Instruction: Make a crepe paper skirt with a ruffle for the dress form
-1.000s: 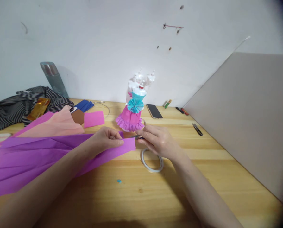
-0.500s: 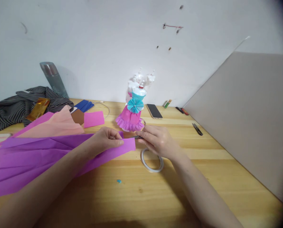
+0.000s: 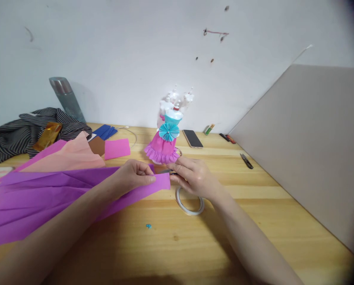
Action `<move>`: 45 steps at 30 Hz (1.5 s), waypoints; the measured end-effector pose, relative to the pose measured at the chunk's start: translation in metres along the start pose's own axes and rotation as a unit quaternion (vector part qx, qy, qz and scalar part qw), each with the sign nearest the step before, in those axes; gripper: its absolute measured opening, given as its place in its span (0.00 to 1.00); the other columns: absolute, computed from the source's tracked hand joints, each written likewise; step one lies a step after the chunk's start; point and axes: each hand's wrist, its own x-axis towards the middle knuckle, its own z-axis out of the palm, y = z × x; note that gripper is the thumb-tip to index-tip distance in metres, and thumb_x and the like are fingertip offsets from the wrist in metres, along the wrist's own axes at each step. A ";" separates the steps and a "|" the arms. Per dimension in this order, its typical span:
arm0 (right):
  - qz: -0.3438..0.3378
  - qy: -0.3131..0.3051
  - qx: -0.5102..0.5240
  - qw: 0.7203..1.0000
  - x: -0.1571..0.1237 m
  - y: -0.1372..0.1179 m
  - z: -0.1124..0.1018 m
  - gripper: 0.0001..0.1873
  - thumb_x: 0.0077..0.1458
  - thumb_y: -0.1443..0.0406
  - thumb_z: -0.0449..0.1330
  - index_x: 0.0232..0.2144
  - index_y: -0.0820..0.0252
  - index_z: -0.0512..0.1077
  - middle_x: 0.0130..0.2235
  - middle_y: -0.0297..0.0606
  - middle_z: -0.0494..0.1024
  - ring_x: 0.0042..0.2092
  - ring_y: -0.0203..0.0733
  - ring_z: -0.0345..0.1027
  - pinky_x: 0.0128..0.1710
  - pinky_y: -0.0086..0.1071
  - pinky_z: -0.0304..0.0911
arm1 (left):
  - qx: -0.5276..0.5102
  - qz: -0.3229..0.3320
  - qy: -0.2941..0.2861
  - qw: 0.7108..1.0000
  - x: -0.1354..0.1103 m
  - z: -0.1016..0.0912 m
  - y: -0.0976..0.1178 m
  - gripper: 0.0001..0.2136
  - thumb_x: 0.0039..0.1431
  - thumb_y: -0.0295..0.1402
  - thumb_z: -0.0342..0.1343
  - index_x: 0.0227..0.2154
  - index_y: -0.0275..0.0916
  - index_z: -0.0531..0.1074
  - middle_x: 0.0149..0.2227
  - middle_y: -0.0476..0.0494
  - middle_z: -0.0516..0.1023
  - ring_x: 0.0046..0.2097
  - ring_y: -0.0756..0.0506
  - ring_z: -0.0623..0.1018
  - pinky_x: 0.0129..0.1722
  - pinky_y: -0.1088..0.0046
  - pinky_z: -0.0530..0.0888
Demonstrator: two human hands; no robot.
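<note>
- Large sheet (image 3: 43, 194): plain purple
- Second sheet (image 3: 73, 154): pale peach
- Small rectangle (image 3: 117, 149): hot pink
- Strips (image 3: 105, 132): deep blue
- Cloth (image 3: 73, 123): black with fine white stripes
- Packet (image 3: 48, 135): amber
- Bodice (image 3: 173, 119) and rosette (image 3: 169, 132): turquoise
- Skirt (image 3: 158, 143): bright pink
- Hem ruffle (image 3: 162, 156): lilac
- Tape ring (image 3: 190, 213): white
- Tabletop (image 3: 165, 257): honey-yellow, streaked with brown grain

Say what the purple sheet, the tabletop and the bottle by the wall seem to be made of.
Purple sheet: probably crepe-like paper, matte, judging by its soft creases.
Tabletop: wood or wood-look laminate, satin-looking, with grain bands and a knot.
Bottle: shiny, likely metal cap; the duller grey-green body could be glass, plastic or painted metal.
</note>
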 end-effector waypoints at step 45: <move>0.003 -0.025 0.002 1.000 -0.002 0.000 0.005 0.17 0.66 0.60 0.47 0.48 0.64 0.68 0.34 0.42 0.74 0.34 0.39 0.69 0.30 0.29 0.61 | 0.091 0.056 0.019 0.994 0.000 0.006 -0.005 0.11 0.45 0.38 0.56 0.25 0.33 0.73 0.16 0.55 0.60 0.19 0.55 0.59 0.19 0.79 0.53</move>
